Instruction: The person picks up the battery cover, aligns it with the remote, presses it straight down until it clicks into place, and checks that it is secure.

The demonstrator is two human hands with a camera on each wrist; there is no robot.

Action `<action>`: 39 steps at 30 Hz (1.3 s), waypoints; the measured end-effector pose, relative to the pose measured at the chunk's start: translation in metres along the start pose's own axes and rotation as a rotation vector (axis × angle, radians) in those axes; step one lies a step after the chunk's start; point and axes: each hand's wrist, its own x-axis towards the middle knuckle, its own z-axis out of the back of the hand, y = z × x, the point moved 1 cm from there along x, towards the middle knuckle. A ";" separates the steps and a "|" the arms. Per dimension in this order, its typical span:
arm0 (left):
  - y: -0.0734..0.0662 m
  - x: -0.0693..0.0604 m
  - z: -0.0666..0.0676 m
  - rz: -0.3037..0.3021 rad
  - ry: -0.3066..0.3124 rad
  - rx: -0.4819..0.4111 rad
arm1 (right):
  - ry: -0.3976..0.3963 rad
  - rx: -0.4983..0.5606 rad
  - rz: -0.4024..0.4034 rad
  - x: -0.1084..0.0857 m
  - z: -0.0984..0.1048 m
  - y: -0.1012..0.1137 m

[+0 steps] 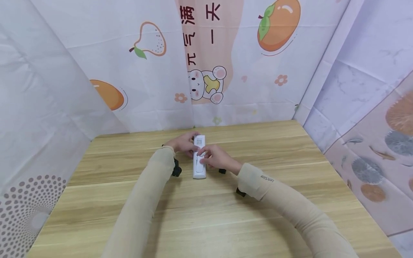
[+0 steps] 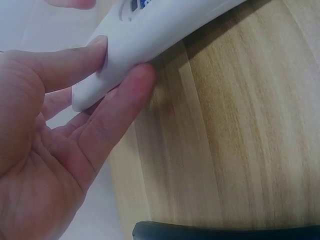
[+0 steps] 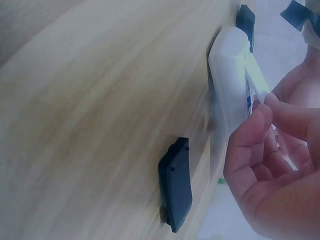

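A white remote control [image 1: 199, 176] lies back up on the wooden table, its long side pointing away from me. My left hand [image 1: 185, 142] grips its far end, thumb on the upper face and fingers around the side [image 2: 55, 135]. With thumb and fingertip, my right hand [image 1: 219, 157] pinches the white battery cover [image 3: 257, 79]. That cover is tilted up from the remote, one end still against the body. Under it, part of the battery compartment [image 2: 126, 11] shows, with something blue inside; the rest is hidden.
The wooden table [image 1: 200, 215] stretches out on both sides of the arms. Black camera parts [image 1: 176, 169] sit at the wrists, close to the tabletop. A printed curtain [image 1: 155, 82] hangs behind the table's far edge.
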 end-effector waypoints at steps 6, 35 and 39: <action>-0.001 0.003 -0.002 -0.006 0.006 0.011 | -0.001 -0.008 0.002 0.000 0.002 -0.003; 0.003 0.004 -0.001 0.024 -0.009 -0.010 | 0.014 -0.183 0.028 0.007 -0.004 0.000; 0.002 0.002 0.000 0.023 -0.014 0.002 | -0.017 -0.214 0.024 0.009 -0.005 -0.001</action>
